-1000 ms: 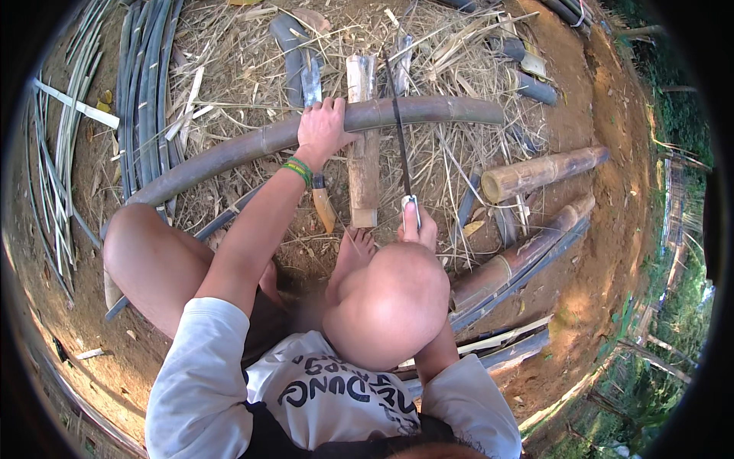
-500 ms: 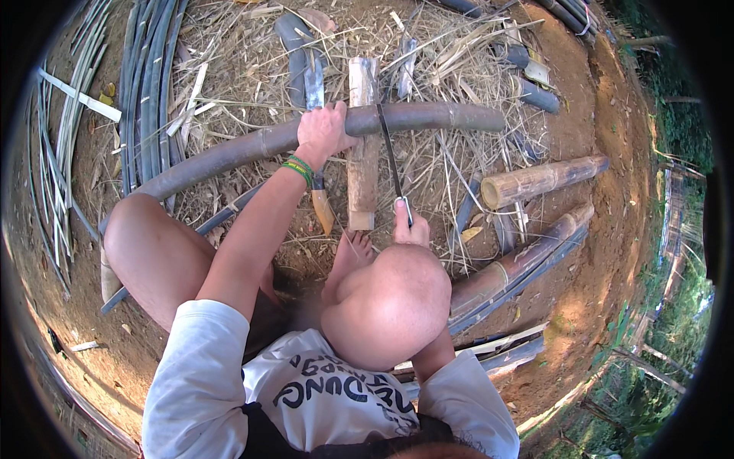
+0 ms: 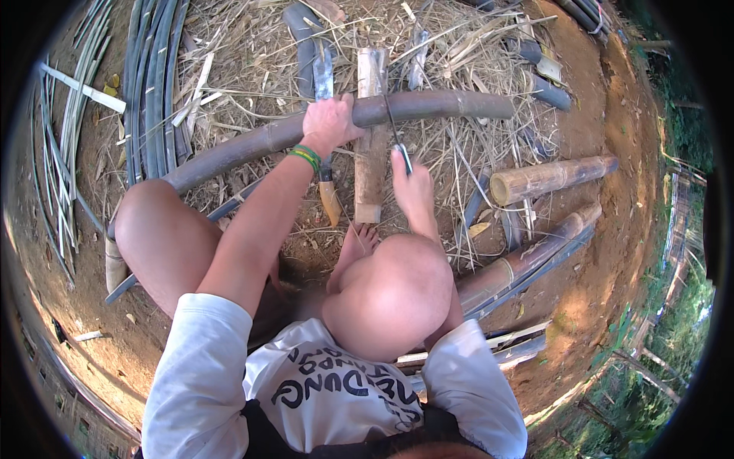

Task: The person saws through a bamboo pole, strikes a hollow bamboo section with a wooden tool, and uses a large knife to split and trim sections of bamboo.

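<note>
Brown earth [image 3: 608,229] littered with straw [image 3: 466,65] spreads around us, with dark strips [image 3: 155,92] heaped at the far left and a pale stub [image 3: 552,180] lying well apart to the right. Our pole [image 3: 275,137] lies crosswise ahead of us, curved, resting over an upright-looking wooden block [image 3: 370,172]. Our left hand [image 3: 330,124] clasps it from above, fingers wrapped over the far side, just left of the block. Our right hand [image 3: 414,187] is closed round the handle of the saw [image 3: 393,125], whose thin blade crosses the pole near the block's right edge. As we judge it, the cutting is under way but unfinished: the pole runs on past the blade in one piece, its right end not parted off. We cannot tell how deep the blade sits, so how much is left to saw stays unclear. A knife [image 3: 329,202] lies untouched just beside our left wrist, partly hidden by the pole.
</note>
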The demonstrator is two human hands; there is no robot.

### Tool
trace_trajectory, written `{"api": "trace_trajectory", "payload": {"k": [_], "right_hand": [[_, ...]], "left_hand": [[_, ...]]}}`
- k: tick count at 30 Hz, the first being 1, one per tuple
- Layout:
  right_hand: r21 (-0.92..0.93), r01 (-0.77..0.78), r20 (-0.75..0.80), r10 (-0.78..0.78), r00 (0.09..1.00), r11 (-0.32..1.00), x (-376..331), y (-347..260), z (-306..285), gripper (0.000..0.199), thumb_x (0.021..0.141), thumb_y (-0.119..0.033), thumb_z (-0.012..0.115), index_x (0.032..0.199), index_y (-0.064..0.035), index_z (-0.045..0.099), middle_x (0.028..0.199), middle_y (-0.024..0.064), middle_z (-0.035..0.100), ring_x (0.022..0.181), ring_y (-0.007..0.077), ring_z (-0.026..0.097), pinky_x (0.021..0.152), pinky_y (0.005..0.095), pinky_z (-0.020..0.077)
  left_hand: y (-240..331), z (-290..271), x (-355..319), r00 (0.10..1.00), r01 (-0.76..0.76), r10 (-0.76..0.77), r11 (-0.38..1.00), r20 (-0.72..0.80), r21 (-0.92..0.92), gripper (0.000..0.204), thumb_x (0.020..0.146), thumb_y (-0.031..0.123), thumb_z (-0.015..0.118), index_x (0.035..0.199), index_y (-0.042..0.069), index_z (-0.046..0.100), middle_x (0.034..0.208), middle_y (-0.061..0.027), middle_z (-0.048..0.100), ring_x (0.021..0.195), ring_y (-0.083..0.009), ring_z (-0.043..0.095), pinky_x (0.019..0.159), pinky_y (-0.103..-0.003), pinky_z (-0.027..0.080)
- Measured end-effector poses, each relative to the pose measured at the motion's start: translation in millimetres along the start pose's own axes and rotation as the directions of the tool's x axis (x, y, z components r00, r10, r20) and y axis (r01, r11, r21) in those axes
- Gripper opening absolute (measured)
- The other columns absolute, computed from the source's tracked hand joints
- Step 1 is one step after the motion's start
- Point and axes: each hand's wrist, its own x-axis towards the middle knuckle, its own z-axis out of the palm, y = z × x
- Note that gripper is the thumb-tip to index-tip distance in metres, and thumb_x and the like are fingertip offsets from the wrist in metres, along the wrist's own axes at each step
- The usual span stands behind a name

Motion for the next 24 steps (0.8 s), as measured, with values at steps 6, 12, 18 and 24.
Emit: {"api": "trace_trajectory", "payload": {"k": [6, 12, 18, 24], "right_hand": [[0.062, -0.104, 0.101, 0.097, 0.99, 0.993, -87.6, 50.9, -31.0, 0.061, 0.102, -0.049, 0.054, 0.083, 0.0071, 0.069, 0.071, 0.0289, 0.064, 0.074, 0.0501, 0.065, 0.066, 0.0518, 0.0489], [-0.042, 0.009, -0.013, -0.009, 1.0, 0.999, -5.2, 20.5, 5.1, 0.062, 0.101, -0.05, 0.056, 0.083, 0.0076, 0.07, 0.076, 0.0322, 0.065, 0.078, 0.0513, 0.065, 0.07, 0.0515, 0.0505], [-0.003, -0.078, 0.037, 0.078, 0.996, 0.997, -72.5, 57.0, -22.7, 0.066, 0.1, -0.052, 0.055, 0.093, 0.0109, 0.07, 0.086, 0.0349, 0.067, 0.088, 0.0504, 0.067, 0.078, 0.0506, 0.0525], [-0.076, 0.018, -0.128, -0.028, 0.991, 0.997, 53.3, 24.7, 14.3, 0.076, 0.099, -0.061, 0.05, 0.084, 0.0106, 0.069, 0.071, 0.0307, 0.065, 0.074, 0.0491, 0.067, 0.068, 0.0529, 0.0493]], "left_hand": [[-3.6, 6.1, 1.0, 0.997, -0.021, 0.022, 1.0, -0.076, 0.016, 0.062, 0.068, 0.055, 0.083, 0.106, 0.008, 0.068, 0.094, -0.0156, 0.076, 0.09, -0.0316, 0.075, 0.08, -0.042, 0.061], [-4.9, -13.2, 15.2, 0.999, -0.005, 0.004, 1.0, 0.031, 0.029, 0.065, 0.068, 0.058, 0.083, 0.106, 0.008, 0.071, 0.095, -0.0155, 0.076, 0.09, -0.0317, 0.075, 0.08, -0.042, 0.06], [5.4, -3.8, 15.5, 0.998, -0.045, 0.046, 0.999, 0.044, -0.008, 0.065, 0.07, 0.054, 0.081, 0.11, 0.005, 0.066, 0.094, -0.0181, 0.074, 0.087, -0.0348, 0.074, 0.079, -0.044, 0.061], [14.2, -8.3, 0.1, 0.998, -0.035, 0.033, 0.999, 0.06, 0.028, 0.066, 0.071, 0.053, 0.081, 0.114, 0.005, 0.064, 0.109, -0.0177, 0.073, 0.097, -0.0329, 0.074, 0.085, -0.042, 0.06]]}}
